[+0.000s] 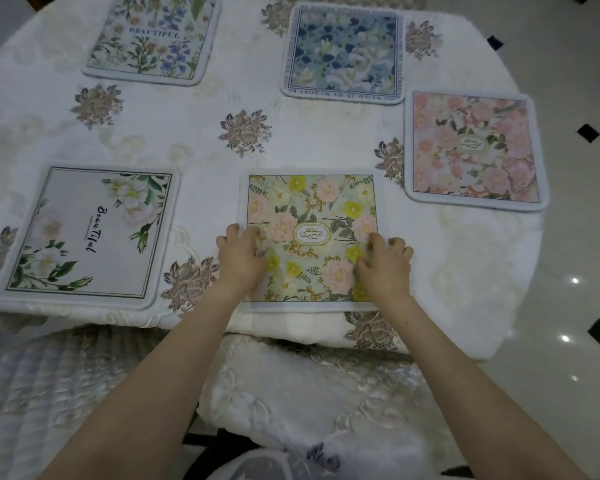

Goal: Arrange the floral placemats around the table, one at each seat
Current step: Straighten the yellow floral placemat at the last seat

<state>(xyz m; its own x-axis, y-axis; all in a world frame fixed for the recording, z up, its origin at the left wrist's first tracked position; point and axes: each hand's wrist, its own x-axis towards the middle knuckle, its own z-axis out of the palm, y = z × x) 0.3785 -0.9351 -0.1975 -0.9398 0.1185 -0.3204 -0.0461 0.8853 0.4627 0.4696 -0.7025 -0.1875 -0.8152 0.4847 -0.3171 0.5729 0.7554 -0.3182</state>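
Round desk (465, 265) under a white embroidered cloth, five floral mats laid out: two far, one pink mat (475, 150) at the right, one white mat (87, 233) near left. Yellow-and-pink mat (312, 216) flat at the near edge, evidently being squared to this seat. Left hand (241, 254) and right hand (383, 265) pressing its side edges, fingers loosely bent, grip apparently not closed round it. Next, probably: nudge straight, let go.
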